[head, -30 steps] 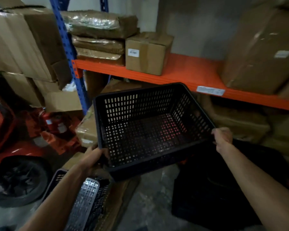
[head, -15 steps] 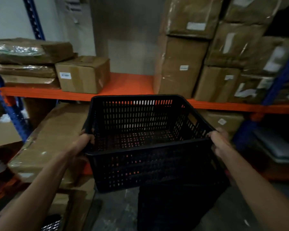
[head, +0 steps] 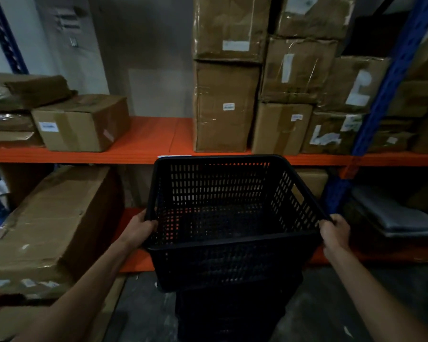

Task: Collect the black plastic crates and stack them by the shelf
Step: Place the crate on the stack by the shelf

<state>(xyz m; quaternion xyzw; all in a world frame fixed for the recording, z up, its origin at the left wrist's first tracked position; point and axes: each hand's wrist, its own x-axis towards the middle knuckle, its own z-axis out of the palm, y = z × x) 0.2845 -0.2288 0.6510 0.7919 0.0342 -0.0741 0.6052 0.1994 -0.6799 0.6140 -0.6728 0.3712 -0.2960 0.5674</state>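
I hold a black perforated plastic crate level in front of the orange shelf. My left hand grips its left rim and my right hand grips its right rim. The crate is empty. Directly under it stands a dark stack of black crates on the floor, and the held crate's bottom sits just at or over the stack's top; I cannot tell whether they touch.
Cardboard boxes fill the orange shelf to the right, a smaller box sits at left. A large carton leans at lower left. A blue upright stands at right. Grey concrete floor shows beside the stack.
The view has swung right from the red equipment to the shelf bay. The crate, held in both hands throughout, has moved right and come level over the dark stack.
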